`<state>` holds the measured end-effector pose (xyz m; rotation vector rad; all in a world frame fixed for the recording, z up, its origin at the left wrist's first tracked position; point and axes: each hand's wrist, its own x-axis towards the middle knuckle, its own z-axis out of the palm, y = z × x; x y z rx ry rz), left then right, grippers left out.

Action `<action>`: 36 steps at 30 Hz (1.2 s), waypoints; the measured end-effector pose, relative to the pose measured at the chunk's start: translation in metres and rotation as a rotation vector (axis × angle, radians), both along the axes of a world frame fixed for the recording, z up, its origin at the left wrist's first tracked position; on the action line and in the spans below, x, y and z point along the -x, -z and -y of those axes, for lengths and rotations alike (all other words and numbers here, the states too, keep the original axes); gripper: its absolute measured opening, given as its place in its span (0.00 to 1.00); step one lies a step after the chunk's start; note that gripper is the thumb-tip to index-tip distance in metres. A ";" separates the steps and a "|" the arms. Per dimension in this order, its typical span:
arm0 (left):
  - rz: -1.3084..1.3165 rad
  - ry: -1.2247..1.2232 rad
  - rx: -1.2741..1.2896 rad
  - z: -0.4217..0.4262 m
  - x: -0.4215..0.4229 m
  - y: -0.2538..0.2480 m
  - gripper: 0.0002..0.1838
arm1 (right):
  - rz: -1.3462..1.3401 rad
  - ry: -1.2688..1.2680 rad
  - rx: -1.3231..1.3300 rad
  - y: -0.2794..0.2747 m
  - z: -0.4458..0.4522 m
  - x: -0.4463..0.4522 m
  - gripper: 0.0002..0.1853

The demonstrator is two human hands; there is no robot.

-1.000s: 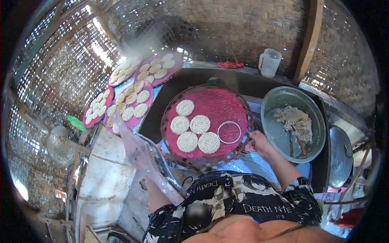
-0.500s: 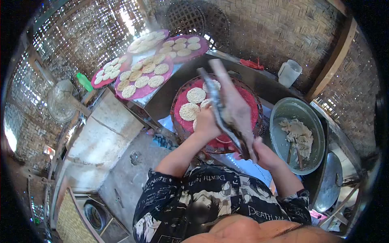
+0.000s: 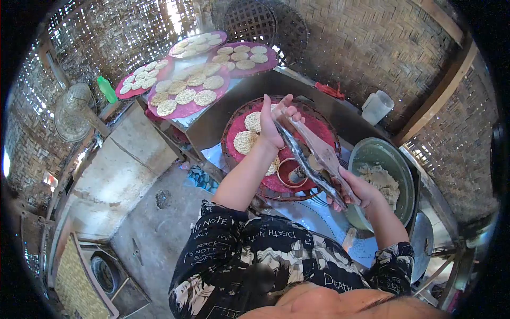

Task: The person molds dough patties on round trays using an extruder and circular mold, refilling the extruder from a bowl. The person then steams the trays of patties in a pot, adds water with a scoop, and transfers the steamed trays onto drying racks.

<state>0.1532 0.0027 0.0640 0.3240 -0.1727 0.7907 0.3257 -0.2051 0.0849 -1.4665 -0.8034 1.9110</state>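
A pair of long boards is held slantwise over the round pink-covered tray [image 3: 325,127]. One is a pale wooden paddle-shaped board [image 3: 320,149]; the other, a dark board [image 3: 297,154], has a shiny, plastic-like face. A small pale piece shows between them. My left hand [image 3: 276,125] is closed round their upper end. Gripping their lower end is my right hand [image 3: 357,190], its fingers partly hidden beneath. Flat round pale cakes [image 3: 245,142] lie on the tray below, next to a small reddish bowl [image 3: 291,173].
On the right stands a large green basin [image 3: 366,146] with pale dough [image 3: 383,183]. A white plastic jug [image 3: 377,107] is behind it. More pink trays [image 3: 183,110] of round cakes fill the ledge at the back left, near a green bottle [image 3: 107,89].
My left hand has moved from low over the cakes up to the boards' upper end. The boards have swung lower to the right, uncovering the reddish bowl.
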 end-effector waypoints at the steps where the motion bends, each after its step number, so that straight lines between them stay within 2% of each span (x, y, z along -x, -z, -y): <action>1: -0.004 -0.039 0.016 0.000 -0.002 0.007 0.28 | 0.051 -0.009 -0.017 0.001 -0.003 -0.001 0.33; 4: -0.014 -0.106 0.000 -0.001 0.001 0.022 0.28 | 0.174 -0.061 -0.002 -0.002 -0.009 -0.002 0.33; 10: -0.099 -0.195 0.098 0.000 0.019 0.032 0.27 | 0.204 -0.114 0.031 -0.006 -0.019 0.016 0.32; 14: -0.074 -0.208 0.070 -0.019 0.031 0.031 0.27 | 0.265 -0.150 -0.055 0.004 -0.038 0.024 0.33; 20: -0.052 -0.229 0.039 -0.038 0.023 0.030 0.26 | 0.534 -0.054 -0.120 -0.014 -0.048 0.035 0.29; 24: -0.017 -0.171 0.134 -0.036 0.005 0.042 0.26 | 0.635 -0.039 -0.124 -0.025 -0.039 0.026 0.28; 30: -0.109 -0.134 0.258 -0.012 -0.002 0.044 0.26 | 0.653 -0.039 -0.085 -0.036 -0.017 0.027 0.28; 36: -0.196 -0.185 0.309 -0.003 0.018 0.035 0.26 | 0.603 -0.027 -0.130 -0.011 -0.013 0.039 0.26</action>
